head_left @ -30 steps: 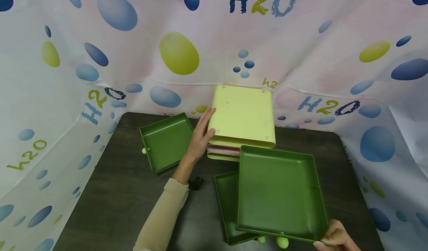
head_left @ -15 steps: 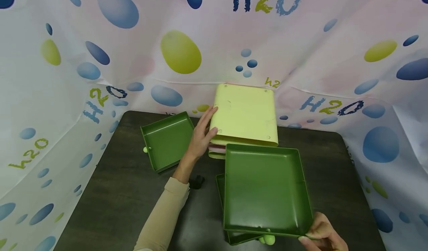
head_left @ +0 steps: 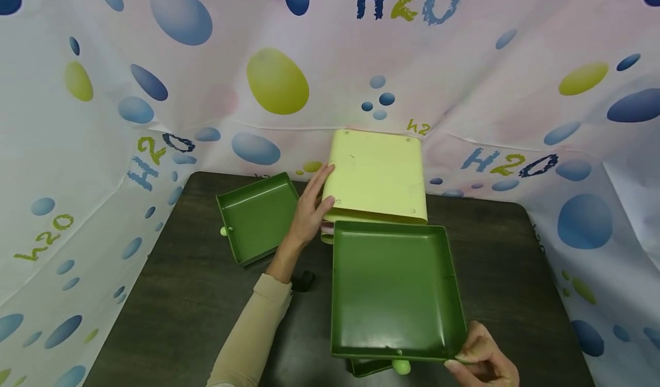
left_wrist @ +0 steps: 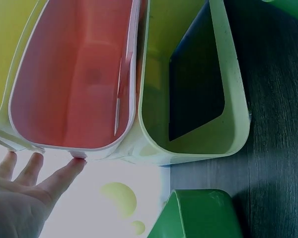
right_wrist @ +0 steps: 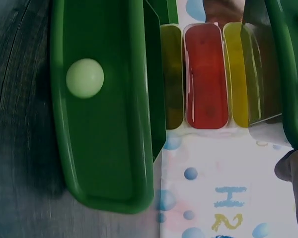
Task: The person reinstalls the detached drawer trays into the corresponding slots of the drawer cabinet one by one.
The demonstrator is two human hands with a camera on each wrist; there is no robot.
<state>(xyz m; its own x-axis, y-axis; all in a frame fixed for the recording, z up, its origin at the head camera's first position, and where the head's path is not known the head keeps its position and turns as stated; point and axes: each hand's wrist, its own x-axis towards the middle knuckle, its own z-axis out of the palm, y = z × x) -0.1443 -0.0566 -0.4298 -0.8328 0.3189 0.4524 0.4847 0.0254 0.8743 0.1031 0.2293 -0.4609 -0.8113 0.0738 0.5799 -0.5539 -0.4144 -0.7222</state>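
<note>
Being pinched by the right hand (head_left: 483, 357) at its lower right corner, the green drawer (head_left: 396, 292) has been shifted leftward to the lower centre of the frame, covering more of the drawer beneath (head_left: 369, 367). It is thus judged better lined up with the yellow cabinet (head_left: 378, 175), though not inserted. The cabinet's side is touched by the left hand (head_left: 306, 219), fingers extended.

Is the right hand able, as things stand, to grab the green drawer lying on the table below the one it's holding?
Probably not: the right hand is pinching the held drawer near a corner, and in the head view that drawer hides nearly all of the lower drawer.
</note>
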